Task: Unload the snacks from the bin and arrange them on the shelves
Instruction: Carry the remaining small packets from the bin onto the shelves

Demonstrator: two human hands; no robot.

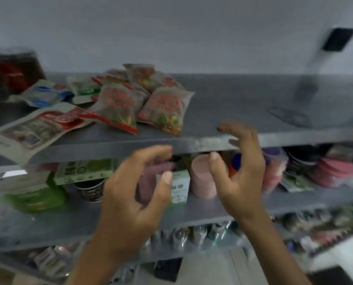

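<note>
Both hands are hovering at the middle shelf (202,210), holding nothing: the left hand (134,194) is loosely curled in front of a small green-and-white carton (179,188), the right hand (239,171) is spread beside a pink cup (202,177). Above the hands, snack packets (142,101) are already lying on the top shelf (243,105). The bin is out of view, so what is left cannot be judged.

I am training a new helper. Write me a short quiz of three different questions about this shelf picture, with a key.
1. True or false: the left hand grips a snack bag.
2. Which shelf holds the pile of snack packets? A top, B middle, C bottom.
3. Fill in: the pink cup stands on the ____ shelf.

Key: 1 false, both it and the right hand hold nothing. 2 A. 3 middle.
</note>
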